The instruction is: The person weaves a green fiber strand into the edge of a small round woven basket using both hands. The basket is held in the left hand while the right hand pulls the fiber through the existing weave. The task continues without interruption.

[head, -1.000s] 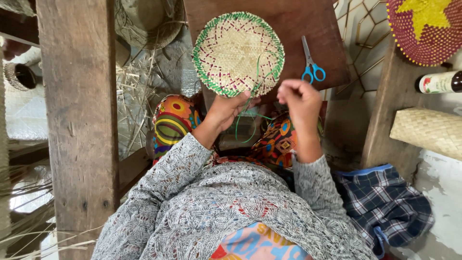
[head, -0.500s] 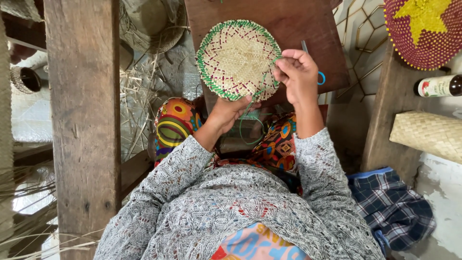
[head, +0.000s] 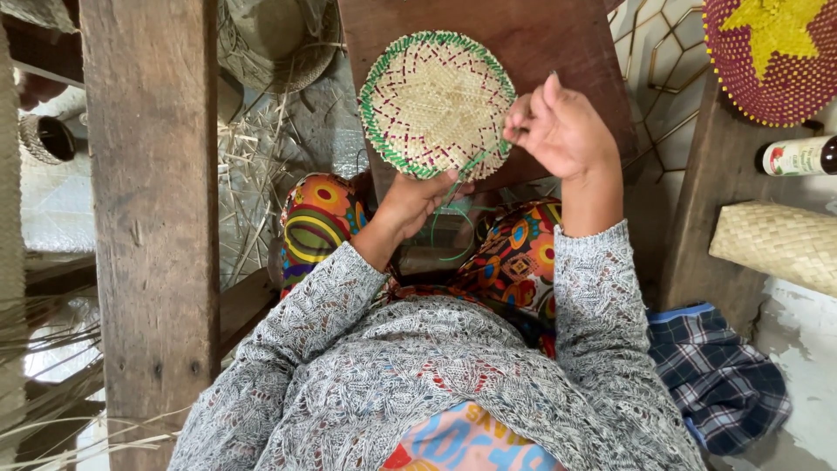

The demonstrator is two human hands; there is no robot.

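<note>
Straw-coloured and round, the woven mat (head: 437,103) sits between your two hands, rimmed in green stitching with dark red lines crossing its face. Your left hand (head: 417,199) grips its lower edge, fingers curled shut on the rim, thumb on top. Your right hand (head: 562,131) is at the mat's right edge, thumb and forefinger pressed together in a pinch on a thin green strand (head: 455,209), the other fingers raised and loosely spread. The strand runs from the mat's lower right rim and loops down over your lap.

Behind the mat lies a dark brown wooden worktop (head: 558,44), which the mat partly covers. Your knees, in bright patterned cloth (head: 318,218), show just below it, and your grey knitted sleeves (head: 593,323) frame the lower view. A thick wooden post (head: 153,218) stands to the left, with loose straw (head: 261,157) beside it. To the right are a red woven tray with a yellow star (head: 772,52), a small bottle (head: 798,157), a pale woven basket (head: 776,244) and a blue checked cloth (head: 715,375).
</note>
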